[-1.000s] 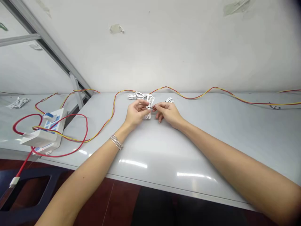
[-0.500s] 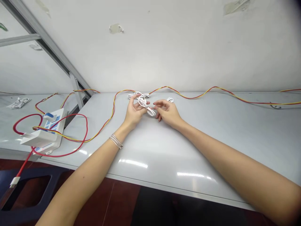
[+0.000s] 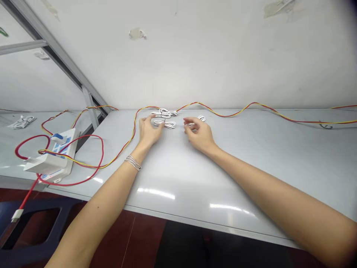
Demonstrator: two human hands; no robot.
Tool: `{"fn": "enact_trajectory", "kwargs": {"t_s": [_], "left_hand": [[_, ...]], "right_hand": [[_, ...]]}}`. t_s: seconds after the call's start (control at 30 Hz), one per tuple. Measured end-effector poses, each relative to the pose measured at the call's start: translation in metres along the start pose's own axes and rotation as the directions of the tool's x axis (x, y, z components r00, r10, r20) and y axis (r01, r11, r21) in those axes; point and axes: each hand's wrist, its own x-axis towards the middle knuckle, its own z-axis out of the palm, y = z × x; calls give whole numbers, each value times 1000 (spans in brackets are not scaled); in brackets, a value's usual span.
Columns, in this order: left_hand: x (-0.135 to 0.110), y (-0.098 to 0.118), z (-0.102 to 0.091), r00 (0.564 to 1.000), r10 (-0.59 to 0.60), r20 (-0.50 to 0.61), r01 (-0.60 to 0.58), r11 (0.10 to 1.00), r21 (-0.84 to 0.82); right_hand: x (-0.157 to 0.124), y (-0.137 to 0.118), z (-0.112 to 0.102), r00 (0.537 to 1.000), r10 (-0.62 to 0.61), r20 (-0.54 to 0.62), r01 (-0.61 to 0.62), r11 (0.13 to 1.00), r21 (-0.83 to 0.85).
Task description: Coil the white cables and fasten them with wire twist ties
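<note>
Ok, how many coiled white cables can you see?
4. The rear coil and front coil lie just beyond the left hand; the third coil lies beyond the right hand; the fourth coil, small and unclear, lies on the far-left table.

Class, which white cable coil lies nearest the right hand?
The small rightmost coil, just beyond the right hand; the other two lie together further left.
</note>
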Motion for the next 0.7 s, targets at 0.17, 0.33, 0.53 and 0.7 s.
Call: {"fn": "enact_trajectory", "kwargs": {"t_s": [0.17,0.33,0.53,0.7], "left_hand": [[0,4,-2,991,-81,-107,100,978,182],[2,-2,0,992,-69,-108,73,997,31],[-12,9,7,971,-14,239,31,997,-69],[-23,19,10,891,91,444,-100,995,-1]], "right_hand": [[1,4,0,991,-85,-100,75,993,-96],[9,10,-10,943,-279,-180,197,907,-371],[20,21,-18,992,-111,-67,60,854,-517],[18,22,-12,1000,-21,-2,17,830,-557]]}}
